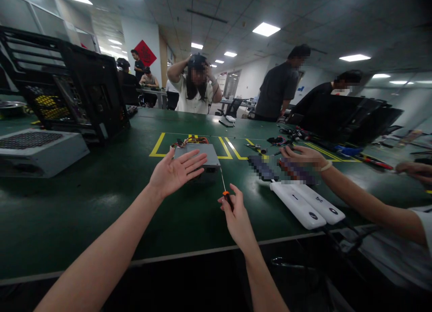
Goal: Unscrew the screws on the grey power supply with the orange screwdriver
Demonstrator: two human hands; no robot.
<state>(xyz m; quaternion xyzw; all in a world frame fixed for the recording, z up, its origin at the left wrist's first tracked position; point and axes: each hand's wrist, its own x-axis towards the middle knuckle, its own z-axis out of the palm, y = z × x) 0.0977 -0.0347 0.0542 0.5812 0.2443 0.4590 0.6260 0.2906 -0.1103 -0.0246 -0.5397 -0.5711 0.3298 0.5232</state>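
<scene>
My right hand (235, 208) grips a screwdriver (227, 194) by its black and orange handle, and the thin shaft points up and away. Its tip ends near the right front corner of a grey power supply unit (211, 155); whether it touches cannot be made out. Several coloured cables (194, 142) lie bunched behind that unit. With palm up and fingers stretched out, my left hand (178, 170) is held in front of the unit and hides part of it. Nothing lies in that palm.
On the left stand a black computer case (97, 96) and another grey power supply (64, 154). Two white devices (297, 204) lie at right on the green table (175, 226). A neighbour's hand (303, 157) reaches in above two phones. Monitors (351, 118) stand farther right.
</scene>
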